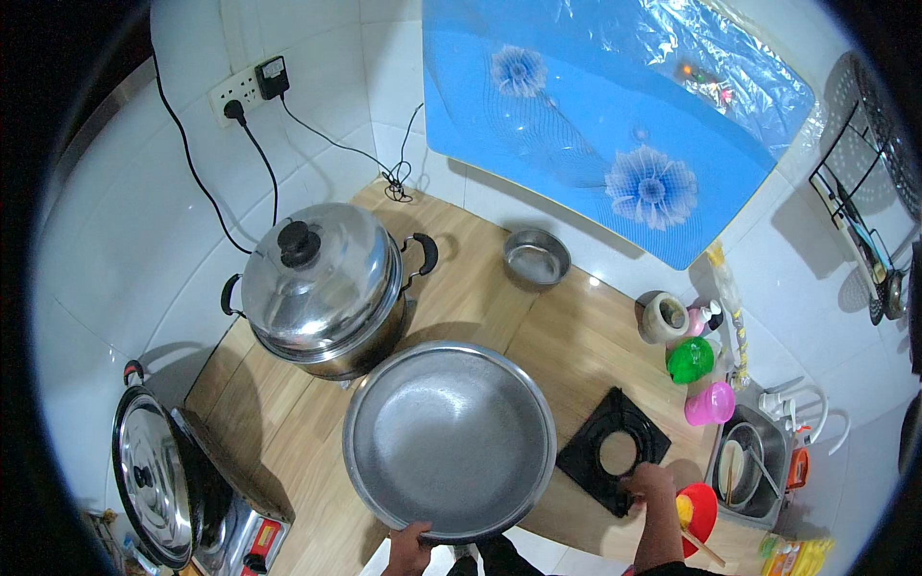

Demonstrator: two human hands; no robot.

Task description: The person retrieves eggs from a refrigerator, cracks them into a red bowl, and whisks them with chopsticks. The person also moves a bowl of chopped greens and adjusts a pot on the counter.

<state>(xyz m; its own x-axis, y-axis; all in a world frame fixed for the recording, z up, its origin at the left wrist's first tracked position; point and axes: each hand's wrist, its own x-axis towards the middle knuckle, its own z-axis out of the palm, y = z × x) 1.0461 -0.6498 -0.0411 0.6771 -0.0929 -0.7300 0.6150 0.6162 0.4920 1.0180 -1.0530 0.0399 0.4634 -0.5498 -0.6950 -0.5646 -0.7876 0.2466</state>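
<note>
A wide, round metal basin point(450, 439) with nothing in it lies at the front of the wooden counter point(461, 302). My left hand point(410, 549) grips its near rim. To the right, my right hand point(648, 484) has its fingers on the near corner of a square black stand with a round hole point(612, 410). Right beside that wrist is a red bowl point(702, 507) with something yellow and a wooden-handled tool in it. Behind the basin, to the left, stands a lidded steel steamer pot point(324, 288).
A small metal bowl point(536, 258) stands near the back wall. A stone mortar point(664, 317), a green container point(690, 360) and a pink cup point(711, 404) line the right side, near a sink point(753, 504) holding dishes. A lidded wok point(155, 475) sits on a stove at left.
</note>
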